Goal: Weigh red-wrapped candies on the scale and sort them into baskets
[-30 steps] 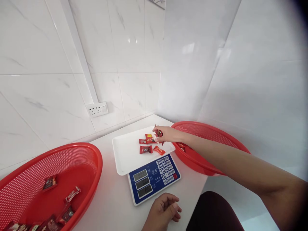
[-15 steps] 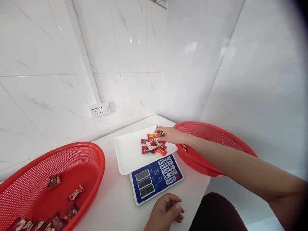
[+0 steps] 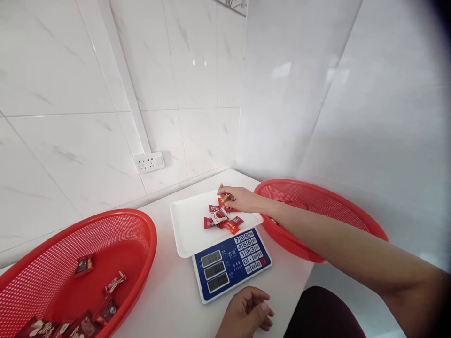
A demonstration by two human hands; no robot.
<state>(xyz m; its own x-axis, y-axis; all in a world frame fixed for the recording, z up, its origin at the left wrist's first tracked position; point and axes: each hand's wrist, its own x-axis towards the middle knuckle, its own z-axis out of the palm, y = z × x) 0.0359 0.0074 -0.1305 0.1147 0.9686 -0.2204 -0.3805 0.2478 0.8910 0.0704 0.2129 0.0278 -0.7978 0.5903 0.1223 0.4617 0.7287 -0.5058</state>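
Over the right half of the white weighing tray (image 3: 190,230), my right hand (image 3: 243,199) pinches a wrapped candy (image 3: 227,197) with a gold-brown wrapper. Several red wrapped candies (image 3: 230,227) and one white wrapper marked CAND (image 3: 220,215) lie in a loose pile just below those fingers. The tray sits on a blue digital scale (image 3: 232,265) with three displays and a keypad. Close to the scale's front edge, my left hand (image 3: 248,310) hovers or rests by the table, its fingers loosely bent and apart, holding nothing.
A red mesh basket (image 3: 150,234) at the left holds several dark red packets (image 3: 84,324). Behind my right forearm stands another red basket (image 3: 317,184), with some red packets partly hidden. The white table (image 3: 169,291) meets tiled walls; a socket (image 3: 151,162) is on the wall.
My right hand has shifted slightly left over the pile with the candy. Some candies on the tray lie a little differently. The view has moved slightly; my left hand keeps its pose.
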